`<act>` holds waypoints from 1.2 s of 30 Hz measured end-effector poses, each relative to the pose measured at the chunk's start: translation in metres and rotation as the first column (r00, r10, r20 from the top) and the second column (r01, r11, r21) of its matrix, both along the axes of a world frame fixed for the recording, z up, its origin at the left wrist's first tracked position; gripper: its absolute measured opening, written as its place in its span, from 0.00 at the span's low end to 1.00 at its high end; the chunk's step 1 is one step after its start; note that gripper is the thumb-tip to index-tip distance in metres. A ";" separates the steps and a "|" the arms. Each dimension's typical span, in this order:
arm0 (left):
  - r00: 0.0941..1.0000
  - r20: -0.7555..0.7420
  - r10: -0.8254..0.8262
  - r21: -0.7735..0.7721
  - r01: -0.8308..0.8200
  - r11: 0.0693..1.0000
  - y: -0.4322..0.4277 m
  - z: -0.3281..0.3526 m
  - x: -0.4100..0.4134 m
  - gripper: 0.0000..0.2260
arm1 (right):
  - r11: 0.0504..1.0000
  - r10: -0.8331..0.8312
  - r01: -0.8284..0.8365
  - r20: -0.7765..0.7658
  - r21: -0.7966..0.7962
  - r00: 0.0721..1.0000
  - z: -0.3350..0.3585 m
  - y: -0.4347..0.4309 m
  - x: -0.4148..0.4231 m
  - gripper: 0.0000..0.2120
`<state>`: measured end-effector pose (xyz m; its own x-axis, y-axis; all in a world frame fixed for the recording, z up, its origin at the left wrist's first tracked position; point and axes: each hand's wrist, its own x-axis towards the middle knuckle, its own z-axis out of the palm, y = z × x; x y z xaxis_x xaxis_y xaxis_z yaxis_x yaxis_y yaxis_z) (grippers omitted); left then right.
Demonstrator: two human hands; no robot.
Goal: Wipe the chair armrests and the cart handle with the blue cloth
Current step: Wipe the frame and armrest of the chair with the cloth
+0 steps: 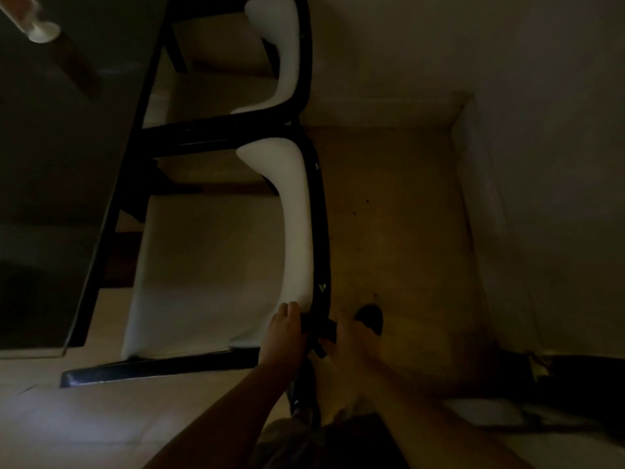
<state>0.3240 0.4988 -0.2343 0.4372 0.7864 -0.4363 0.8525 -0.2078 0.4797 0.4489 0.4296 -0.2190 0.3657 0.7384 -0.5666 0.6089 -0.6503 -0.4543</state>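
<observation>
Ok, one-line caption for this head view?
Dim room: both hands, left hand and right hand, at the near chair black frame; cloth not discernible.

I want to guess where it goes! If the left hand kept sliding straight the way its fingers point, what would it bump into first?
Probably the white padded backrest of the near chair. The left hand already rests at its lower end, fingers pointing up along it. The picture is dark, so depth is hard to judge.
</observation>
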 end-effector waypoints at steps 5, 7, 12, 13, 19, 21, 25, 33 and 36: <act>0.996 -0.081 -0.028 0.032 0.030 0.999 0.026 -0.008 0.021 0.12 | 0.995 0.089 -0.091 0.053 0.045 0.995 -0.011 0.029 0.033 0.25; 0.993 -0.115 -0.032 0.042 0.037 0.998 0.034 -0.007 0.030 0.12 | 0.985 0.171 -0.171 0.019 0.016 0.985 -0.014 0.045 0.051 0.28; 0.987 -0.134 0.089 0.019 -0.088 0.996 0.059 -0.004 0.058 0.11 | 0.948 0.317 -0.317 -0.001 -0.037 0.948 -0.025 0.091 0.085 0.26; 0.982 -0.143 0.126 0.021 -0.124 0.992 0.068 -0.004 0.065 0.11 | 0.939 0.343 -0.343 -0.013 -0.033 0.939 -0.028 0.103 0.093 0.25; 0.972 -0.130 0.196 0.089 -0.185 0.979 0.118 -0.005 0.096 0.12 | 0.931 0.361 -0.360 -0.015 0.055 0.932 -0.032 0.155 0.129 0.21; 0.973 -0.124 0.197 0.115 -0.183 0.976 0.142 -0.008 0.108 0.12 | 0.936 0.344 -0.344 0.013 0.074 0.939 -0.032 0.178 0.140 0.22; 0.975 -0.104 0.198 0.157 -0.181 0.971 0.190 -0.012 0.130 0.13 | 0.941 0.329 -0.331 0.036 0.073 0.944 -0.036 0.228 0.159 0.26; 0.958 -0.062 0.279 0.198 -0.262 0.945 0.286 -0.022 0.172 0.13 | 0.948 0.269 -0.277 0.072 0.156 0.961 -0.038 0.327 0.195 0.20; 0.952 -0.055 0.300 0.225 -0.281 0.933 0.320 -0.020 0.187 0.13 | 0.950 0.239 -0.244 0.047 0.196 0.970 -0.042 0.361 0.203 0.20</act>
<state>0.5108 0.8185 -0.2546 0.1432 0.9516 -0.2719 0.9273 -0.0331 0.3728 0.6520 0.7906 -0.2609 0.1734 0.9029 -0.3933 0.7482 -0.3804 -0.5435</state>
